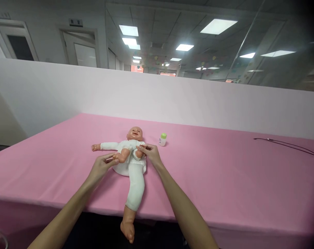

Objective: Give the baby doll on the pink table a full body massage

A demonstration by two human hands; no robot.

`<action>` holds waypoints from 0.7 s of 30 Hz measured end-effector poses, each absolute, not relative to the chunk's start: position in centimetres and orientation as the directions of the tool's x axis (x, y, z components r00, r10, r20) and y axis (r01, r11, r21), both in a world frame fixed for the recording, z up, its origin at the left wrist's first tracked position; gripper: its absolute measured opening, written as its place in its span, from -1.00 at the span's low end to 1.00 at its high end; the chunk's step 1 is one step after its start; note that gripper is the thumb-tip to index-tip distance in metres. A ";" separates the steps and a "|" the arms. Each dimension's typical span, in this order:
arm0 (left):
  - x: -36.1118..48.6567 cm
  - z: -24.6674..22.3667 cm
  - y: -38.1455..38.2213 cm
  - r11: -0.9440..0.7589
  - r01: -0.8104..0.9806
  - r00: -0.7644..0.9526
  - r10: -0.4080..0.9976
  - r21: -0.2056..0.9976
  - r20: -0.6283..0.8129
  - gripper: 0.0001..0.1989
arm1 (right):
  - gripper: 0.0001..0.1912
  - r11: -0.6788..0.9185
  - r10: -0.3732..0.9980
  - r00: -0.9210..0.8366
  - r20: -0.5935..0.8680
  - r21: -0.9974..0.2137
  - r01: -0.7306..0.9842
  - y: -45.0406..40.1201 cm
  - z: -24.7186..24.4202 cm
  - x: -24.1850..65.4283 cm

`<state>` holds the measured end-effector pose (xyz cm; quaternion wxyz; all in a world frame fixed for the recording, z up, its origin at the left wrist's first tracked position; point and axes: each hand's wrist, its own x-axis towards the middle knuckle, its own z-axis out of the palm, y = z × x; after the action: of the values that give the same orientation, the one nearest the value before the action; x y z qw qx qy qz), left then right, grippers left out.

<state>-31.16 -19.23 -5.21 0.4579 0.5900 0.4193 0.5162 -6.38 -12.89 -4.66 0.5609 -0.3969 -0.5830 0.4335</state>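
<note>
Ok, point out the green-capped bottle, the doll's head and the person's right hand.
Green-capped bottle [163,136]: head view, on the cap.
Doll's head [135,133]: head view, on the face.
Right hand [152,155]: head view, on the back of the hand.

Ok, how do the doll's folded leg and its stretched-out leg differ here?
The folded leg shows a bare shin, while the stretched leg wears a white sleeve down to the ankle. The folded leg bends across the doll's white-clothed torso; the stretched leg runs past the table edge. The person's left hand is at the folded leg's foot, with no hand at the stretched leg's. Both end in bare peach-coloured feet.
</note>
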 end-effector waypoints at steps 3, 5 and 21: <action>-30.7 -5.5 -19.4 -0.223 0.015 0.131 0.967 0.975 0.219 -0.52 | -0.54 0.319 0.948 -0.012 0.319 -0.947 -0.045 -12.5 -4.6 -6.1; -31.7 -5.6 -20.8 -0.223 0.041 0.107 0.970 0.974 0.217 -0.54 | -0.55 0.329 0.939 0.145 0.311 -0.937 -0.122 -11.6 -4.7 -4.8; -39.0 -10.8 -31.4 -0.128 0.200 0.036 0.992 0.971 0.124 -0.64 | -0.70 0.305 0.773 0.634 -0.027 -0.860 -0.409 -8.7 -6.2 1.8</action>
<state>-39.01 -31.39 -10.76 0.4197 0.5846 0.5096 0.4716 1.75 -8.71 -6.18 0.7824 -0.4526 -0.2012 0.3776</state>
